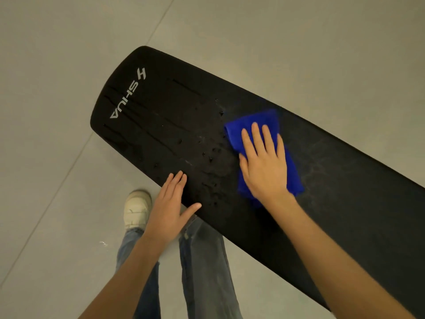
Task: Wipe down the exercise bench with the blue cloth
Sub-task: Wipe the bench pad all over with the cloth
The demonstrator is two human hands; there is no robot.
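The right hand lay flat, fingers spread, pressing the blue cloth onto the bench near its middle; it gripped nothing, only pinned the cloth under the palm. The left hand rested open on the near edge of the bench, holding nothing and probably steadying it. Beads of water sat just beyond the cloth, toward the logo end, between the two hands. The bench's long axis ran from that end off past the right arm, so the next stroke likely went lengthwise toward the logo, the right hand being nearer the wet patch.
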